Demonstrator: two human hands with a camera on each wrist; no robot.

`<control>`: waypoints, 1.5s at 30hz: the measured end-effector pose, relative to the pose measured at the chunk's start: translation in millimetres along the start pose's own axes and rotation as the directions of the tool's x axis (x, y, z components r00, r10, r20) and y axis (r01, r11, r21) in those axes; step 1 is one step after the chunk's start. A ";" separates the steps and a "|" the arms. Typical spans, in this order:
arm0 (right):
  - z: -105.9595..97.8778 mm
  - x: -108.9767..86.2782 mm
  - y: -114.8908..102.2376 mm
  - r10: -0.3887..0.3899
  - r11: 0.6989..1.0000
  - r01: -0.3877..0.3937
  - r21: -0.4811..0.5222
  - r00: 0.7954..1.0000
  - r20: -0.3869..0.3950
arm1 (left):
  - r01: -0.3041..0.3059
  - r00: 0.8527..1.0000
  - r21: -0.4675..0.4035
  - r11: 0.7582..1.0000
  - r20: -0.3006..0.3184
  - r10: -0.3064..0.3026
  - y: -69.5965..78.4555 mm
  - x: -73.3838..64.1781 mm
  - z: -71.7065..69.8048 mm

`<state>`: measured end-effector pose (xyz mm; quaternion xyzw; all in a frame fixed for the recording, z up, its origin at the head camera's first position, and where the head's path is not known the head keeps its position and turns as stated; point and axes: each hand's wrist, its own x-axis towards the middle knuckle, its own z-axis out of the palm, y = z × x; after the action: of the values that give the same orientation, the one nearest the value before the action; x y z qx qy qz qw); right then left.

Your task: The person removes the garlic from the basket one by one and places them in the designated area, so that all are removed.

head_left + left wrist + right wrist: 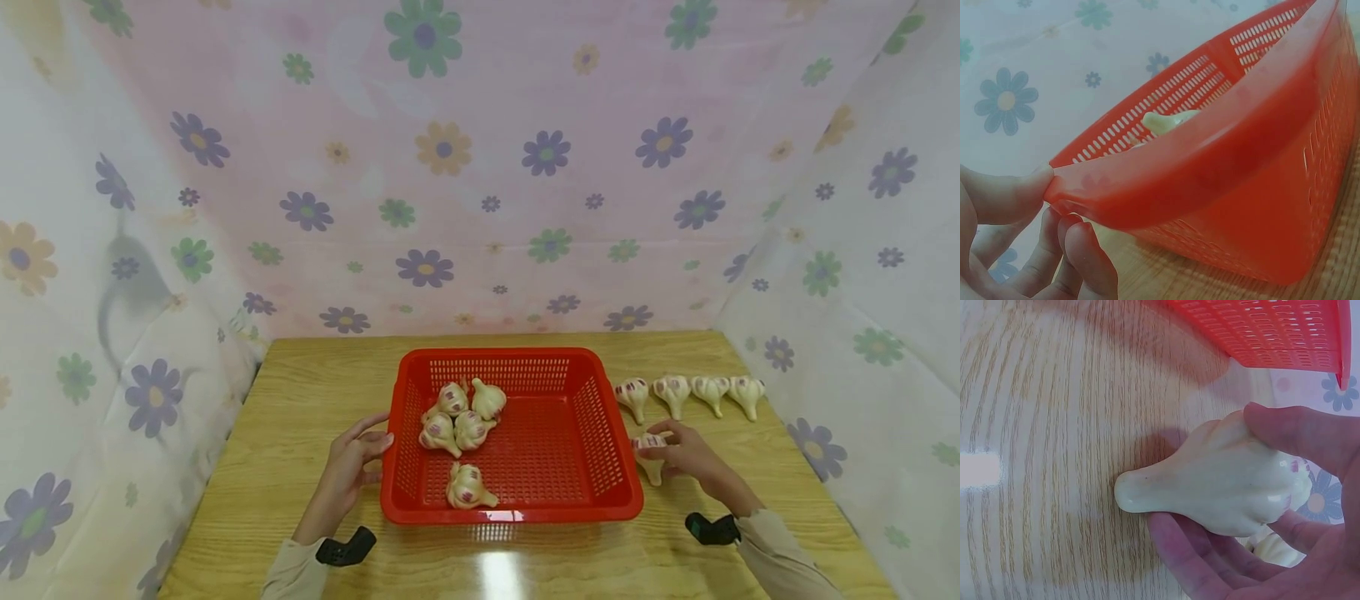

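Note:
A red plastic basket (540, 442) with slotted walls stands on the table, several garlic bulbs (471, 429) lying in its left half. At its left rim my left hand (351, 467) pinches the edge between thumb and fingers, as the left wrist view shows closely. To the right of the basket my right hand (686, 458) grips a single garlic bulb (1216, 478) between thumb and fingers, its stem pointing toward the near side. Behind that hand, a row of several more garlic bulbs (672, 395) rests on the table.
The wood-grain table (315, 375) carries the basket and the bulbs. Flower-patterned cloth (495, 208) hangs behind the table and along both sides. A dark wrist device (347, 547) sits on each forearm. Another bulb (1275, 550) shows behind the right fingers.

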<state>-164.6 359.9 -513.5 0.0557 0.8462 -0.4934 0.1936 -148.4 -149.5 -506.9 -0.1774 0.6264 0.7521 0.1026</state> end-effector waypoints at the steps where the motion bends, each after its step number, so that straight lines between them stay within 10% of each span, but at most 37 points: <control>1: 0.1 0.1 0.1 0.000 1.000 0.000 -0.001 1.000 -0.003 | 0.001 1.000 -0.001 1.000 -0.002 -0.001 0.2 0.0 0.1; 45: -10.9 0.1 -14.1 -0.038 0.986 0.032 -0.165 0.999 -0.029 | -0.005 1.000 -0.002 1.000 0.018 0.005 1.0 -0.8 0.2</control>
<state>-171.7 362.1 -497.3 0.0326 0.8878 -0.4243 0.1751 -148.1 -149.5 -505.6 -0.1693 0.6250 0.7546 0.1060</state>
